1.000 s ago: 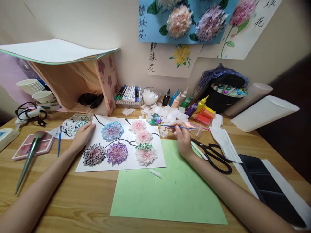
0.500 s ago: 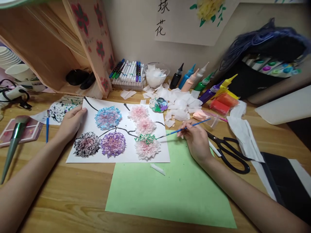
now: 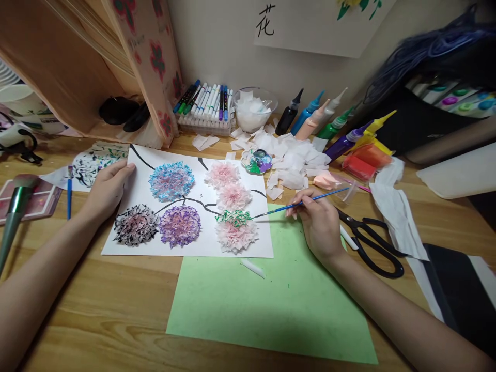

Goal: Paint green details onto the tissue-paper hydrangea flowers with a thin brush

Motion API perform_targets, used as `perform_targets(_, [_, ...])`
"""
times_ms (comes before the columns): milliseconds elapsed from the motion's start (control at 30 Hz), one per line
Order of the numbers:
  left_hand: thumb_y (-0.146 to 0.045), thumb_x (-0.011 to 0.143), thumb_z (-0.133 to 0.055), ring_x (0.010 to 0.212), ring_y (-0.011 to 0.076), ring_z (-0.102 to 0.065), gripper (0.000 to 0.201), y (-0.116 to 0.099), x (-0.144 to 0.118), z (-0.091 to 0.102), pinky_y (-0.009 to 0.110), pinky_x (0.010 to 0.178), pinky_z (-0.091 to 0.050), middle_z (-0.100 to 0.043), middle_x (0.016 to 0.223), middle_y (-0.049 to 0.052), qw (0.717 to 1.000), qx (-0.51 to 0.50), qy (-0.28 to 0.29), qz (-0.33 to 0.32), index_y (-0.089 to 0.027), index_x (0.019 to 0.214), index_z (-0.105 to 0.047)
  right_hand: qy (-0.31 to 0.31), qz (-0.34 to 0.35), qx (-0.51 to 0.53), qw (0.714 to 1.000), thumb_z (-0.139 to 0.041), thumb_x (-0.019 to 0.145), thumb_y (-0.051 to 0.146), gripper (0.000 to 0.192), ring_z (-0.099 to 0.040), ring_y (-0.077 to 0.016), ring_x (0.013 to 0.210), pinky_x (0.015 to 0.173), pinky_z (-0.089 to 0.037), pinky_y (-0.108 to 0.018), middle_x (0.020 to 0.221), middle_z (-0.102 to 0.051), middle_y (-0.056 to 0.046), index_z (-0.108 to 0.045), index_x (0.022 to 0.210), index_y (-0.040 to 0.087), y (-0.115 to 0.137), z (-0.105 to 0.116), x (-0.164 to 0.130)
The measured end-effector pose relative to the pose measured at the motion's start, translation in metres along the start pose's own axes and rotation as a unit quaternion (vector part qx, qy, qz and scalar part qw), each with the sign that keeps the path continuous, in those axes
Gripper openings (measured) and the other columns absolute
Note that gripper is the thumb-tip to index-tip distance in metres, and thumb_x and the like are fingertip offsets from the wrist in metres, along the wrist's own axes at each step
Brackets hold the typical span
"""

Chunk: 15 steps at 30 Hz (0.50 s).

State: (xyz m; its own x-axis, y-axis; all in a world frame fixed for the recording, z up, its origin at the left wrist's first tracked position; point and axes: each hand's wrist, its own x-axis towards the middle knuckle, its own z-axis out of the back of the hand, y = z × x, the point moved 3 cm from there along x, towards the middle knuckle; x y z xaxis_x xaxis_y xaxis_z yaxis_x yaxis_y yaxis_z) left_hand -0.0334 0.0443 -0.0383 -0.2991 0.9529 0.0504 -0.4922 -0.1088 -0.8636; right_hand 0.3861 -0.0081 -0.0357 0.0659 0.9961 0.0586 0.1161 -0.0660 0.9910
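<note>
We hold a thin blue paintbrush in our right hand, the grip closed around the handle between thumb and fingertips like a pen, near the middle of the surface. The brush's long axis runs almost level, rising slightly to the right: its bristle tip points left and touches the green-edged paper flower at the lower right corner of the white sheet, while the handle end points right toward the scissors. Held so low and flat, the tip can reach the petal edges from the side, it seems, without the hand passing over the flower.

Our left hand lies flat with fingers spread loosely on the left edge of the white sheet, grasping nothing; it appears placed there to keep the sheet from sliding under the brush.

A green sheet lies under our right wrist, overlapped by the lower edge of the white one. The small paint palette sits just beyond the white sheet's far right corner, close to the brush hand, among loose tissue scraps. Paint bottles and markers line the far edge.
</note>
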Motion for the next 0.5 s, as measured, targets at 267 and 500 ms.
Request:
perform_targets(267, [-0.044,0.074,-0.06,0.066,0.0164,-0.052,0.033,0.002,0.003,-0.001,0.026,0.068,-0.041,-0.061,0.073,-0.001,1.0,-0.026,0.001,-0.01,-0.016,0.09,-0.069,0.005,-0.008,0.016,1.0,-0.051,0.087,0.024,0.016,-0.056,-0.0103,0.057,0.055,-0.038,-0.023,0.062,-0.056,0.003,-0.058,0.074,0.019,-0.002,0.001,0.002])
perform_targets(500, [-0.044,0.07,-0.059,0.063,0.0139,-0.045,0.028,-0.009,-0.001,-0.001,0.023,0.06,-0.034,-0.053,0.065,-0.003,1.0,-0.002,-0.019,-0.006,-0.016,0.076,-0.064,0.018,-0.019,0.029,0.999,-0.051,0.086,0.024,0.015,-0.056,-0.0111,0.057,0.055,-0.039,-0.024,0.062,-0.057,0.002,-0.059,0.074,0.019,-0.003,0.0,0.003])
